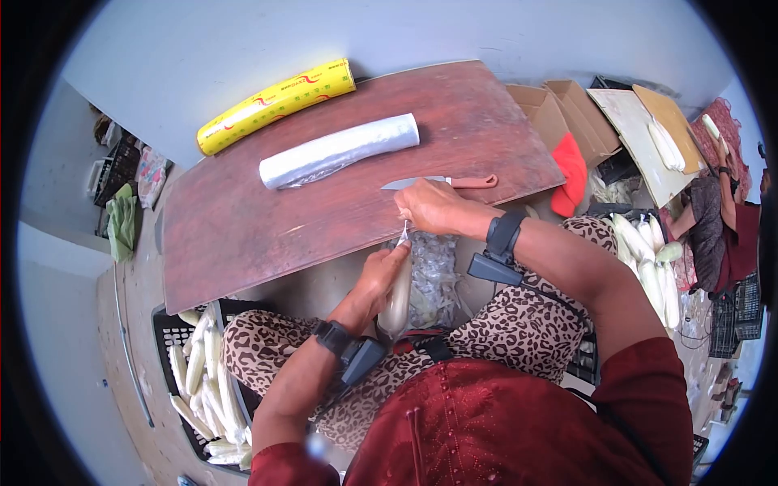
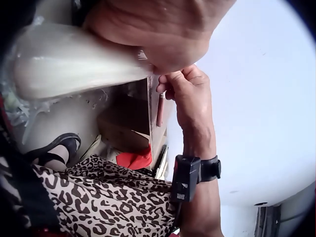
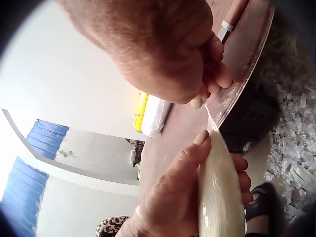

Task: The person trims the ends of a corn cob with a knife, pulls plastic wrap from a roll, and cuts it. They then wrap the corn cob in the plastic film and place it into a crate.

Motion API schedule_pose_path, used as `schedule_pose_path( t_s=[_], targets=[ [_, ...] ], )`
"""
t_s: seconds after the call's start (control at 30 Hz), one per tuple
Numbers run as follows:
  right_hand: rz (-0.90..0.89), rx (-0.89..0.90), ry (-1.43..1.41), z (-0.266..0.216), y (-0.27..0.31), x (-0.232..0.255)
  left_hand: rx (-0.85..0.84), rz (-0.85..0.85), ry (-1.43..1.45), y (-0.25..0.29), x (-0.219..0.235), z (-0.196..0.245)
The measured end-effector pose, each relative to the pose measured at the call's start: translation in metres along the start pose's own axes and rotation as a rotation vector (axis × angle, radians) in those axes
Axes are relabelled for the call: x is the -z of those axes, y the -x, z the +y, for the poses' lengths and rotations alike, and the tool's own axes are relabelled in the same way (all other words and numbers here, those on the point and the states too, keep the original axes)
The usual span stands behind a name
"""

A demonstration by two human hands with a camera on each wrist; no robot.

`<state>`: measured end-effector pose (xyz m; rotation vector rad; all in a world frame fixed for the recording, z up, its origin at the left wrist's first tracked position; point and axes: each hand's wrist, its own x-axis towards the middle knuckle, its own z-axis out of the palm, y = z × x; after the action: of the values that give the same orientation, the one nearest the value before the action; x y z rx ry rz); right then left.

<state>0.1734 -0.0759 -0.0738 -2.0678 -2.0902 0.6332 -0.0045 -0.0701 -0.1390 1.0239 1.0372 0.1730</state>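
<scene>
My left hand (image 1: 378,277) grips a long, pale vegetable (image 1: 396,306) with clear film round it, held upright in front of the table edge. In the right wrist view its thumb and fingers lie on both sides of the vegetable's narrowing top. The fingertips of my right hand (image 1: 429,206) pinch the thin drawn-out film tip (image 3: 209,114) just above. Close behind the right hand, a knife (image 1: 470,182) with a brownish-red handle lies on the reddish-brown table (image 1: 235,235). A roll of clear film (image 1: 340,150) lies farther back on it.
A yellow printed roll (image 1: 275,105) lies along the table's back edge. Black crates of pale vegetables (image 1: 207,364) stand left and right (image 1: 648,259). Below the table edge is a heap of film scraps (image 1: 433,279). Another person's arm (image 1: 724,174) shows at far right.
</scene>
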Motion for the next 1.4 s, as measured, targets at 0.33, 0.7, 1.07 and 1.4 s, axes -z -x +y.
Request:
schedule_pose_path(
  t_s=[0.33,0.7,1.07,1.4],
  targets=[
    [0.061,-0.013,0.023,0.005,-0.007,-0.004,0.030,0.065,-0.015,-0.014,-0.010,0.001],
    [0.057,-0.115,-0.097,0.010,-0.012,-0.003,-0.123,0.063,0.021,-0.032,0.000,-0.023],
    [0.227,-0.060,-0.206,0.041,-0.012,-0.012,-0.016,0.011,0.134,-0.016,-0.006,0.006],
    [0.149,-0.282,0.025,0.076,0.027,0.009,-0.028,0.026,0.162,-0.015,-0.008,0.007]
  ],
)
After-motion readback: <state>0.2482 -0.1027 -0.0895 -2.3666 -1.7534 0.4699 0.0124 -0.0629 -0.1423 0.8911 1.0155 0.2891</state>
